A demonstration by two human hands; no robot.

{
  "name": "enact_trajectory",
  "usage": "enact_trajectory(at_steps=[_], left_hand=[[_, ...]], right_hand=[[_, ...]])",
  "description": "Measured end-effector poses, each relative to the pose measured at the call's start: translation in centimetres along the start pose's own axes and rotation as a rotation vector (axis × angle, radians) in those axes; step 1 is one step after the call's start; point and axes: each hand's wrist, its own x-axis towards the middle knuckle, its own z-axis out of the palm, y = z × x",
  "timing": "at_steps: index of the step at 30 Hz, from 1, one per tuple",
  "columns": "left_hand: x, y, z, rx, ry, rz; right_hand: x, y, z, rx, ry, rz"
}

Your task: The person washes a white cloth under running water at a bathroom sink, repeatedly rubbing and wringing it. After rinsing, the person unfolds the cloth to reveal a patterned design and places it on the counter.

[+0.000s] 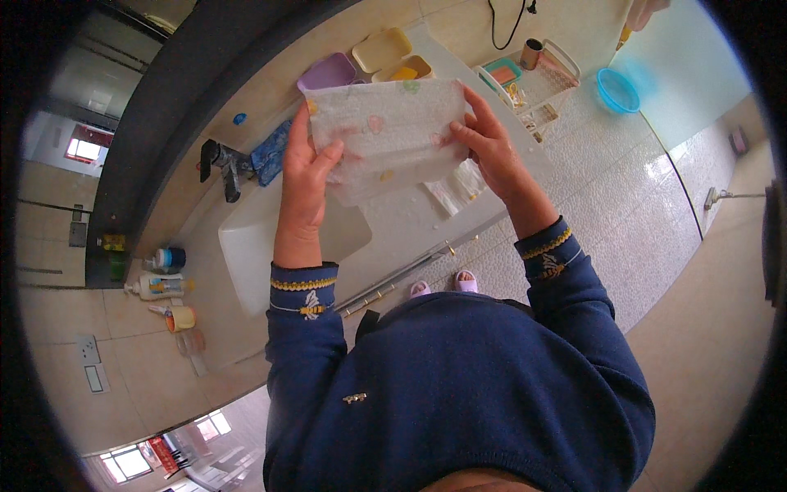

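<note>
Between my two hands a thin white cloth-like sheet (393, 139) with faint coloured prints is spread out above the washbasin counter. My left hand (307, 180) grips its left edge, thumb on the front face. The right edge is pinched by my right hand (489, 148), with the thumb in front and the other fingers behind. Fingers show faintly through the material. Below the sheet is the white sink (254, 246), partly covered by my left forearm. Behind it lie a purple container (328, 72) and a cream container (382, 49), their lower parts hidden.
A dark faucet (225, 168) stands by the sink with a blue packet (272, 152) beside it. Bottles (160, 285) and a cup (179, 318) line the left counter. A white rack (557, 74) stands at the far right, near a blue basin (617, 90) on the tiled floor (607, 197).
</note>
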Motion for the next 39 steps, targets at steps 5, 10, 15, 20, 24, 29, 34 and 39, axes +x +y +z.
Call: enact_trajectory(at_steps=[5, 10, 15, 20, 24, 29, 34, 39], left_hand=[[-0.1, 0.2, 0.1, -0.03, 0.01, -0.026], [0.0, -0.3, -0.5, -0.109, -0.033, -0.028], [0.0, -0.2, -0.3, -0.147, -0.133, -0.078], [-1.0, 1.0, 0.8, -0.098, -0.294, -0.2], [-1.3, 1.4, 0.5, -0.051, -0.378, -0.223], [-1.1, -0.3, -0.8, -0.088, -0.375, -0.293], [-0.6, -4.9, -0.8, -0.177, 0.014, -0.498], [-2.2, -10.3, 1.7, -0.891, -0.106, -0.607]], right_hand=[[-0.3, 0.1, -0.3, -0.026, -0.012, 0.034], [-0.5, 0.5, -0.9, -0.034, -0.104, 0.136], [0.2, 1.5, -2.3, -0.268, -0.131, 0.187], [1.0, 0.0, 0.1, -0.249, -0.304, -0.133], [0.6, -0.9, 1.4, -0.077, -0.615, 0.05], [-0.5, -1.5, 1.4, -0.008, -0.508, 0.21], [-0.7, -2.9, 4.3, 0.052, -0.448, 0.19], [-0.4, -3.6, 5.3, 0.312, -0.293, 0.161]])
